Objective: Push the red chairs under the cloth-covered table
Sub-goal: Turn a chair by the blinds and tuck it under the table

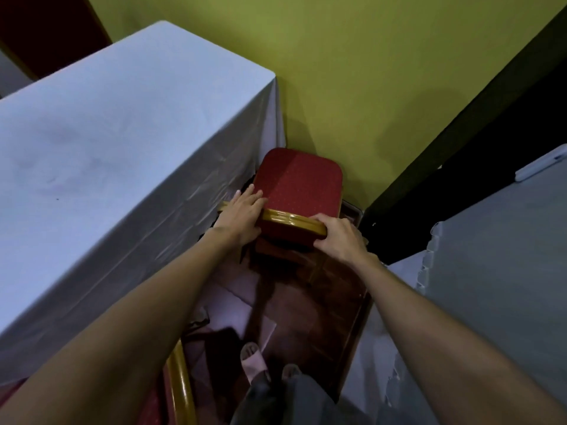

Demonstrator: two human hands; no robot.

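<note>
1. Both hands on top rail of red chair [299, 185], frame centre. Left hand [242, 214] lies over rail's left end, fingers [252, 196] stretched fwd, tips reaching onto seat edge; palm down, not curled tight, so more a press than a clamp.
2. Right hand [339, 236] wrapped round rail's right end, fingers curled over gold rail [290, 219]; closed on it.
3. Chair: red dotted seat cushion, gold-coloured frame. Seen from behind and above. Stands just right of cloth-covered table [122, 142], at table's far right corner; left seat edge touches or sits under hanging cloth, cannot tell which. Most of seat lies out in the open, beside the table's end.
4. Table fills left half of frame, white cloth draped to near floor, creased on the side drop.
5. Yellow-green wall [352, 72] directly beyond chair, upper centre. Dark vertical strip [491, 133] runs diagonally at upper right.
6. 2nd white-covered surface [506, 256] at right edge, scalloped cloth border; small white object [543, 164] on it, too blurred to ID.
7. Lower left: curved gold frame [181, 388] of another red chair, partly cut by left forearm.
8. Bottom centre: person's feet [254, 360] in sandals on dark wooden floor [322, 302], grey trousers below.
</note>
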